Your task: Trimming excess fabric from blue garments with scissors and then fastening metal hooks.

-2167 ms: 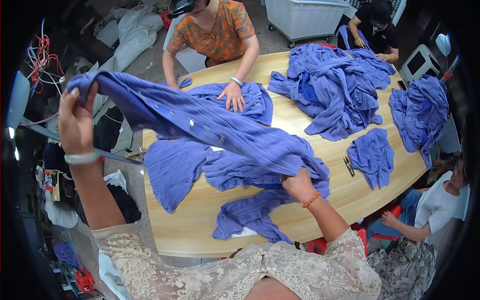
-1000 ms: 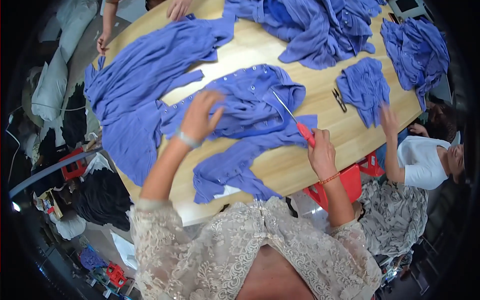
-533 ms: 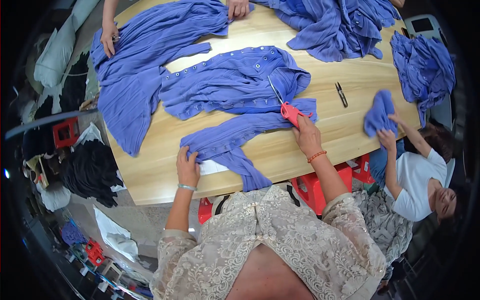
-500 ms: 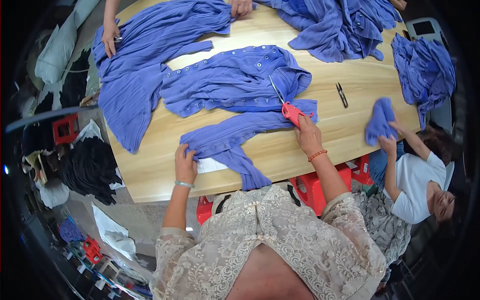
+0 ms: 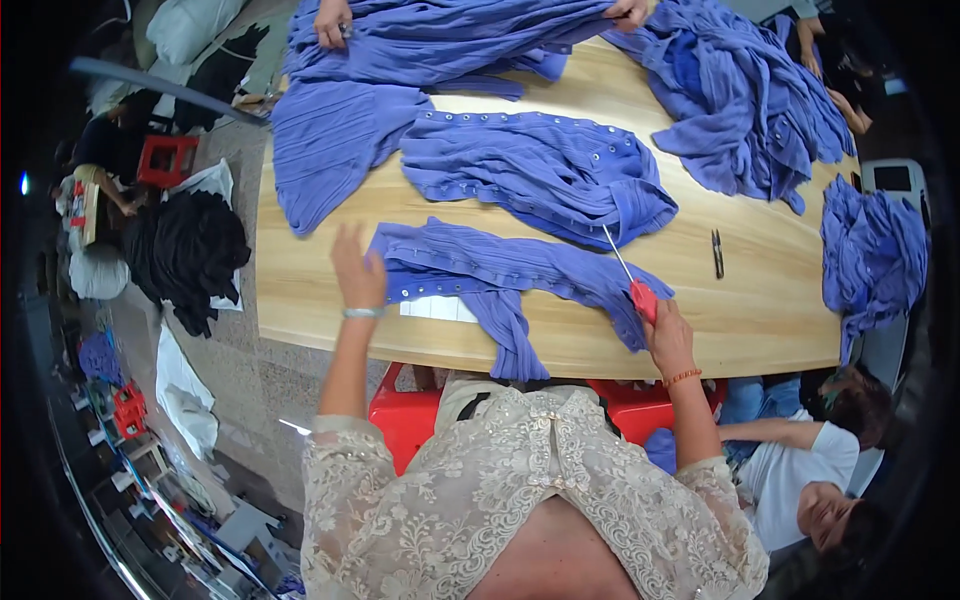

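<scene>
My right hand [image 5: 672, 335] grips red-handled scissors [image 5: 643, 298], whose long thin metal blades point up and left over the near garment. That blue-purple knit garment [image 5: 470, 255] lies along the table's near side, snap buttons down its edge and one sleeve hanging over the table's edge. My left hand [image 5: 358, 270] is at the garment's left end, fingers apart and slightly blurred, with nothing seen in them. Just beyond lies a second blue-purple buttoned garment [image 5: 530, 160].
Across the wooden table [image 5: 780, 300], another person's hands [image 5: 333, 22] handle a larger blue-purple garment [image 5: 345, 150]. Black thread snips [image 5: 717, 253] lie at right. More garments [image 5: 740, 110] are heaped at far right. A person in white [image 5: 800, 470] sits at my right.
My view has shifted, so the table sits differently. My left hand has let go of the near garment's end. The scissors have moved toward its right end. The seated person's cloth has dropped below the table.
</scene>
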